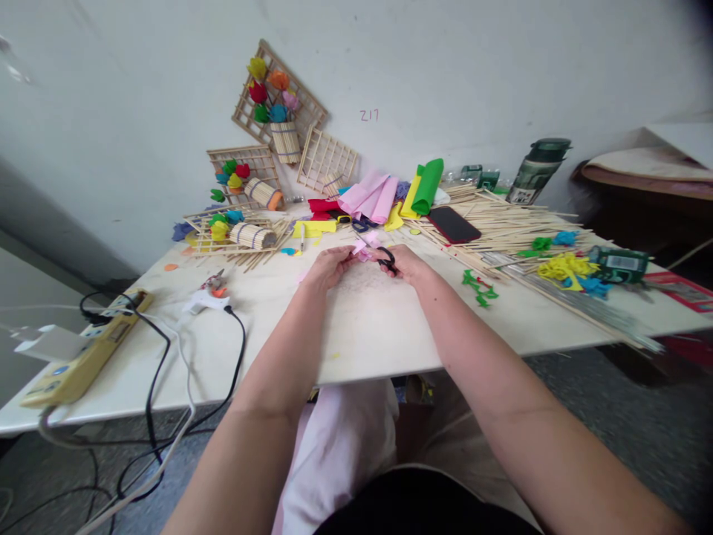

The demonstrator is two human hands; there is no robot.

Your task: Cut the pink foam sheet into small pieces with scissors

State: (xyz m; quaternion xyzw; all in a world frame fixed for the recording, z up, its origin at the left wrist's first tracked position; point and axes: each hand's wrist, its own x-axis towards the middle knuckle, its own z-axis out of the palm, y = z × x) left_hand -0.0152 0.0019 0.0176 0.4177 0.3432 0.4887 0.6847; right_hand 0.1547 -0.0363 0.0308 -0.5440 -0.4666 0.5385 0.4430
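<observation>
My right hand point(402, 264) is closed round the black handles of a pair of scissors point(385, 257), whose blades point up and left. Fingers pinched, my left hand point(336, 265) holds a small pink paper piece point(365, 249) beside the blades. Whether the blades touch the paper is too small to tell. Just behind lie rolled pink paper point(368, 195), a yellow paper strip point(315, 229) and a second pair of scissors with dark blue handles point(363, 224).
Wooden lattices with paper tulips point(278, 85) lean at the back left. Thin sticks point(495, 223), a phone point(454, 224) and green paper pieces point(479, 288) lie to the right. A glue gun point(207, 301) and a power strip point(92, 349) with trailing cords occupy the left.
</observation>
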